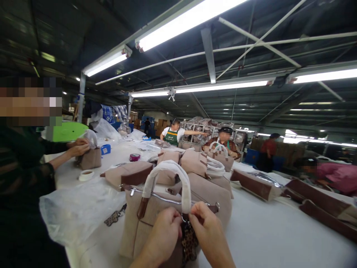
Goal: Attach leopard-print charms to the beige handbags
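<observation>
A beige handbag [134, 227] stands upright on the table in front of me, with brown trim, a silver zip and a handle [167, 165] wrapped in white. At the base of the handle, beside a metal ring, hangs a leopard-print bag charm [189, 242]. My left hand [164, 232] is closed in a pinch at the charm's top, its fingertips partly hidden. From the other side my right hand [208, 225] pinches the charm's clasp by the ring. Another leopard-print charm [115, 216] lies left of the bag.
More beige handbags [193, 162] crowd the table behind mine. Clear plastic bags [80, 212], a tape roll [86, 175], a purple tape roll [134, 157] and a blue tape dispenser [105, 149] lie leftward. A co-worker's hands [79, 147] handle a bag at left; brown-trimmed bags [256, 184] lie right.
</observation>
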### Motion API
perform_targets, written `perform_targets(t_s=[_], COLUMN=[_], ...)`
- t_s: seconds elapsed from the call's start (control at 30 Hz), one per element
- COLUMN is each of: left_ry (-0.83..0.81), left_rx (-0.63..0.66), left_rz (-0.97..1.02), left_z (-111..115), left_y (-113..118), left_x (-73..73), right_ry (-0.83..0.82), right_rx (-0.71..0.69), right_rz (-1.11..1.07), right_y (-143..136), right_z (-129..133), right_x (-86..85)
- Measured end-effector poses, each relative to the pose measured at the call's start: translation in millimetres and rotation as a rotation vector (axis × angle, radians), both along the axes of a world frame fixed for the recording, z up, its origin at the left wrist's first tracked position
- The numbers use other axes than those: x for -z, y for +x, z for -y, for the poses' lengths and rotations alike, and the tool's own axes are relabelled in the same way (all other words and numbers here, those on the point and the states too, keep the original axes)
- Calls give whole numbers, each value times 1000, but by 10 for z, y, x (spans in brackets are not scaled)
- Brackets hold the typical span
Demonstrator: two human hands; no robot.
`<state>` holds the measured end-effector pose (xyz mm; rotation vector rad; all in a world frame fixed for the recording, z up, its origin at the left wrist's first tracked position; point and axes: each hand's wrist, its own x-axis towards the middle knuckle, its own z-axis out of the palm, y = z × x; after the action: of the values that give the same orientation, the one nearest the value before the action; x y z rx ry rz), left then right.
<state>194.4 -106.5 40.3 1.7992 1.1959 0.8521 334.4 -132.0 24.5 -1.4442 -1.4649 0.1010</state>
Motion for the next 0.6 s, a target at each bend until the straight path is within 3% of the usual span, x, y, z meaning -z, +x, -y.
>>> perform_targets(t_s=[0.23, 0.37, 0.6], left_ry=[34, -198, -514], left_rx=[-102, -120, -46], left_rz=[180, 399, 579], left_z=[20, 1, 31], left_y=[39, 88, 63], left_x=[126, 121, 72], right_ry=[-19, -51, -105], right_rx=[-29, -34, -155], right_rz=[119, 152, 341], right_y=[-70, -129, -32], right_z=[53, 87, 86], right_x=[-56, -58, -55])
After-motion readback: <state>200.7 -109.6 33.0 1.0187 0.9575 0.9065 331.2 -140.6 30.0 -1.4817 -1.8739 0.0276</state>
